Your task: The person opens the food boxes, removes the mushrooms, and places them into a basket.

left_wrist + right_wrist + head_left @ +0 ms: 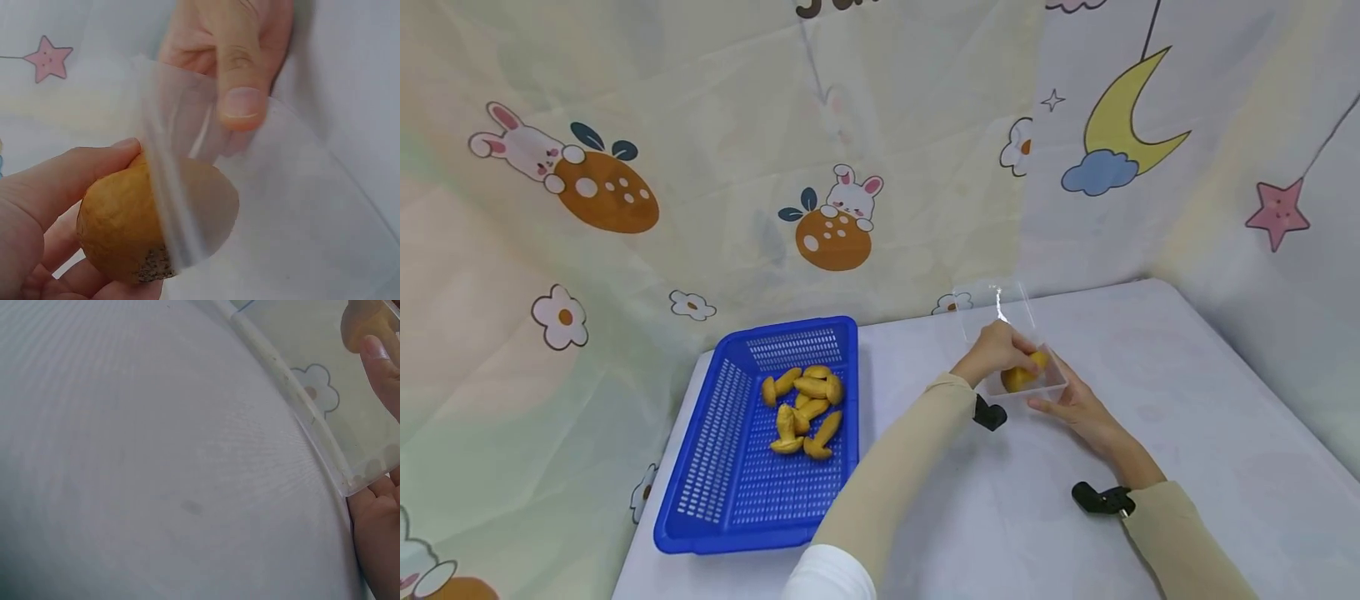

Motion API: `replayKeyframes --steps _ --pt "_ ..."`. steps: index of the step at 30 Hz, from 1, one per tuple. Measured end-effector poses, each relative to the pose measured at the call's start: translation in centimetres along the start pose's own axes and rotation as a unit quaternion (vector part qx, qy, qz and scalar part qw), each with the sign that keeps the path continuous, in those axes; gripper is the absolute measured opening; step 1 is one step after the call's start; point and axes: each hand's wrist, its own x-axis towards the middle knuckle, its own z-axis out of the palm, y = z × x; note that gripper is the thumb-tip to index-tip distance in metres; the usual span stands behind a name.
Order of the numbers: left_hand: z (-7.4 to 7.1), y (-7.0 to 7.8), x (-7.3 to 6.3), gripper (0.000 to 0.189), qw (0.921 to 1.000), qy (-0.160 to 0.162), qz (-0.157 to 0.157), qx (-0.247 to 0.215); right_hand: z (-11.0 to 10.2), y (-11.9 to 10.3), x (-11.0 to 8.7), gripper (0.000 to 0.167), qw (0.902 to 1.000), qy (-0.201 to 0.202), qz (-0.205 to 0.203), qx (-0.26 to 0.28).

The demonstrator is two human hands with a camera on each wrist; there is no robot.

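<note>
A yellow mushroom (1018, 380) with a rounded cap is in my left hand (997, 353), at the opening of a clear plastic box (1055, 385). In the left wrist view the left hand's thumb and fingers grip the mushroom (119, 212), whose cap has a dark speckled patch; part of it shows through the box wall (319, 206). My right hand (1088, 414) holds the box at its right side, thumb on the near side and fingers around the far side. The box's transparent lid (1017, 310) stands raised at the back.
A blue slotted basket (696, 467) stands to the left, with several yellow mushrooms (787, 428) lying in it. A white cloth (970, 508) covers the table. Behind it hangs a printed curtain (730, 208) with rabbits, flowers and a moon.
</note>
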Motion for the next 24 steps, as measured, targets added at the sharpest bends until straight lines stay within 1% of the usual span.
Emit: replayKeyframes --steps 7,10,13,18,21,24 --pt "-1.8 1.6 -1.0 0.029 0.9991 -0.015 0.029 -0.026 0.1 0.0 0.3 0.092 0.9999 0.002 0.003 -0.01" --pt "-3.0 2.2 -1.7 0.029 0.998 -0.02 0.032 -0.05 0.0 -0.1 0.4 0.094 0.9999 0.004 0.006 -0.013" --pt "-4.5 2.4 -2.4 0.029 0.9962 -0.031 0.039 -0.072 0.0 -0.2 0.4 0.097 0.9998 0.003 0.008 -0.016" --pt "-7.4 1.9 -3.7 0.03 0.9925 -0.043 0.053 -0.101 -0.2 -0.3 0.4 0.099 0.9997 0.001 0.015 -0.02" --pt "-9.3 1.3 -4.8 0.032 0.9911 -0.039 0.056 -0.114 -0.2 -0.2 0.4 0.099 0.9997 -0.001 0.014 -0.019" --pt "-11.0 0.4 -6.0 0.033 0.991 -0.027 0.054 -0.119 -0.1 0.0 0.3 0.099 0.9998 0.002 0.009 -0.018"
